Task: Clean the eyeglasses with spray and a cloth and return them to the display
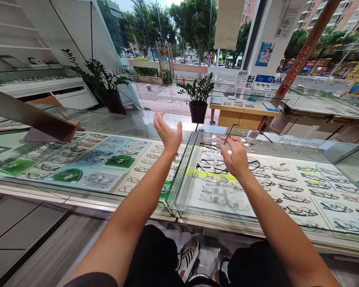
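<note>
My left hand (168, 133) is raised above the glass counter, fingers stretched and thumb apart, with nothing in it. My right hand (235, 156) is over the right-hand counter, its thumb and fingers closed on a pair of dark-framed eyeglasses (210, 146). One temple arm of these glasses sticks up past the fingertips; the hand hides part of the frame. Just nearer to me lies another dark pair of eyeglasses (212, 166), close to a yellow strip (199, 174).
Rows of eyeglasses (302, 210) fill the glass display counter (184, 207). On the left stands a brown slanted panel (48, 117). Potted plants (198, 111) rise behind the counter, before the window. Farther back is a wooden display table (242, 115). My legs are below the counter's front edge.
</note>
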Demonstrator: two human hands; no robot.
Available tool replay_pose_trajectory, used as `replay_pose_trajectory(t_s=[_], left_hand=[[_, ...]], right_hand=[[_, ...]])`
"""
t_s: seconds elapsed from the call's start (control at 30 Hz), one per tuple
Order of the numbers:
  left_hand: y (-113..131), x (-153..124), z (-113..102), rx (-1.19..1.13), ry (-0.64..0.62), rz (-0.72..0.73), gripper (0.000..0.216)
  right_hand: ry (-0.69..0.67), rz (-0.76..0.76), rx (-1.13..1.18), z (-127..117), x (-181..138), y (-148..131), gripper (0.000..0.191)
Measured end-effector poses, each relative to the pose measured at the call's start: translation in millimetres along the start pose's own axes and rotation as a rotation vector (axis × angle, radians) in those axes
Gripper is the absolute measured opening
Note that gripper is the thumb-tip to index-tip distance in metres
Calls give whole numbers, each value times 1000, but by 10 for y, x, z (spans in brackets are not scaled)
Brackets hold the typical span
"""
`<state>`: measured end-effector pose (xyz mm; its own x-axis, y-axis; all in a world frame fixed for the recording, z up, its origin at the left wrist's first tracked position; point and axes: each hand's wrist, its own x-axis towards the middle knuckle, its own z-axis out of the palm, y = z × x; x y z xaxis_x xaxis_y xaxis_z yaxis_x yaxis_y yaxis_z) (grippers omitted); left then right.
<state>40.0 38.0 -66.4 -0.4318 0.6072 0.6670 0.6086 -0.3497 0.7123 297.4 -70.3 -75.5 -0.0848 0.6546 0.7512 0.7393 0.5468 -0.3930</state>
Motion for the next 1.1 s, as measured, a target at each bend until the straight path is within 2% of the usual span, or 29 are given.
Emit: replay_pose_trajectory(t_s=[0.03, 0.1, 0.23, 0.33, 0.43, 0.53, 0.6, 0.7, 0.8, 0.87, 0.9, 0.93, 1.0, 1.1], left_hand=[[-120, 66, 5, 56, 35, -63, 83], [-331, 155, 18, 126, 22, -181, 98], [-621, 201, 71, 177, -109, -343, 100], [-761, 209, 109, 197, -224, -415, 86], [-852, 216, 122, 230, -303, -434, 53], [-881, 190, 126, 241, -348, -428, 23], [-860, 155, 134, 229, -383, -416, 16], [-746, 115, 143, 214, -420, -388, 13], [-510, 111, 121, 188, -339, -294, 11], [-284, 91, 91, 24, -271, -191, 14], [-157, 63, 75, -131, -303, -152, 21], [-25, 19, 58, -310, -374, -147, 31], [237, -104, 23, -616, -655, -203, 56], [561, -303, -42, -884, -974, -370, 83]], right_hand=[[2, 15, 1, -16, 12, 13, 36], [9, 32, 3, -46, 31, 37, 35], [32, 39, 9, -74, 39, 74, 35], [33, 42, 17, -70, 34, 86, 33], [32, 46, 23, -67, 32, 85, 30], [38, 44, 28, -75, 35, 82, 29], [47, 50, 41, -84, 39, 83, 28], [55, 62, 78, -103, 51, 87, 27], [68, 77, 141, -139, 75, 77, 27], [84, 87, 208, -174, 95, 51, 27], [89, 87, 248, -193, 106, 31, 27], [88, 85, 291, -212, 114, 7, 28], [60, 76, 386, -242, 123, -47, 29], [-62, 88, 514, -256, 114, -123, 30]])
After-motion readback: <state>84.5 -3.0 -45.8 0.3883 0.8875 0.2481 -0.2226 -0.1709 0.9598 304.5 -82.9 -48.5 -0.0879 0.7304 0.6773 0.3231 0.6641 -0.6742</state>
